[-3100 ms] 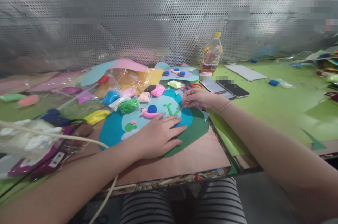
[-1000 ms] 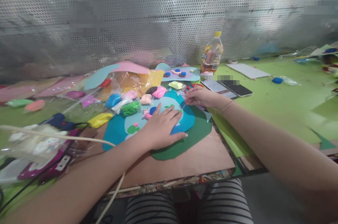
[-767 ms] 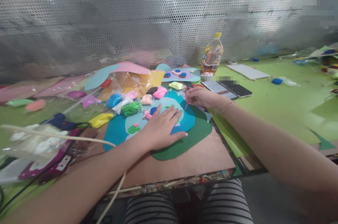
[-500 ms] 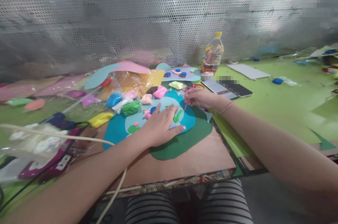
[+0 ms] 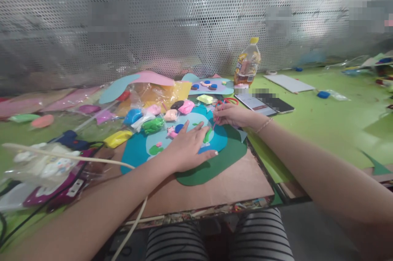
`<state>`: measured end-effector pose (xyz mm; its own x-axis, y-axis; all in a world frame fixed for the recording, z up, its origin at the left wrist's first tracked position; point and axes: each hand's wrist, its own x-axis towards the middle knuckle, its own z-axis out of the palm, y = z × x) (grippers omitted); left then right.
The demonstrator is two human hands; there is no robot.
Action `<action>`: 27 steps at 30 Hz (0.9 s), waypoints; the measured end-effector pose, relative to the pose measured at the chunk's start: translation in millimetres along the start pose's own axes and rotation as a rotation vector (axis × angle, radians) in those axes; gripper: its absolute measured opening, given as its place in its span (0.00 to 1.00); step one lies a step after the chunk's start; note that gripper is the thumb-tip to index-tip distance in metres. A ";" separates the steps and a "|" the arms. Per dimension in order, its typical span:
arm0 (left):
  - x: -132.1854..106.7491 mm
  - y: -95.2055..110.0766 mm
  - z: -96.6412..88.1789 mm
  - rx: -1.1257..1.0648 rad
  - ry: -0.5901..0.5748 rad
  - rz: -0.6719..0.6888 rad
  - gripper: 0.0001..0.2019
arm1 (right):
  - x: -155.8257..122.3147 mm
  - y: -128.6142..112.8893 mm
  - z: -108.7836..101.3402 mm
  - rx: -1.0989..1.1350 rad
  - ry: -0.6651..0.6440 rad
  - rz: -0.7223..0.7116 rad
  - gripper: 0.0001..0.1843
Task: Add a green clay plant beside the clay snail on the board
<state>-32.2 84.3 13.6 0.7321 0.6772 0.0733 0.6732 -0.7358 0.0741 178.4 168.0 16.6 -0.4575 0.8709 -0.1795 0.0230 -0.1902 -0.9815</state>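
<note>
My left hand [image 5: 190, 146] lies spread over a layered paper cutout in light blue, blue and green [image 5: 202, 175], fingers apart. Pinched in my right hand [image 5: 229, 114] is a thin pink stick [image 5: 216, 122], its tip down by a green clay strip [image 5: 208, 135] on the cutout. Left of my left fingers sit a small pink clay figure [image 5: 171, 131] and a blue clay disc [image 5: 179, 128]. A green clay lily pad [image 5: 156, 149] with a pink blob is on the cutout's left part. My left hand hides some of the middle.
Bagged clay, such as a green pack [image 5: 152, 125] and a yellow pack [image 5: 118, 139], lies behind and left. Red-handled scissors [image 5: 231, 100], phones [image 5: 256, 104] and a drink bottle [image 5: 247, 64] stand beyond my right hand. A cream cable [image 5: 70, 155] crosses my left forearm.
The stick's tip has shifted slightly left and stands closer to the green clay strip. My left hand stays nearly in place, its thumb a touch further right.
</note>
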 end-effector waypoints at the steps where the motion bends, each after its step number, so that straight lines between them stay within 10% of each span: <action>1: -0.3 -0.4 0.0 0.010 0.005 -0.005 0.36 | -0.5 -0.8 0.2 0.003 0.004 0.000 0.08; 27: -15.7 -2.8 -4.0 0.154 0.018 0.041 0.31 | 3.8 3.1 -1.5 -0.051 -0.024 -0.199 0.05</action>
<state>-45.9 75.8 16.2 0.7581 0.6458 0.0908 0.6520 -0.7538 -0.0821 178.0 171.4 12.8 -0.4786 0.8778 0.0197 -0.0257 0.0085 -0.9996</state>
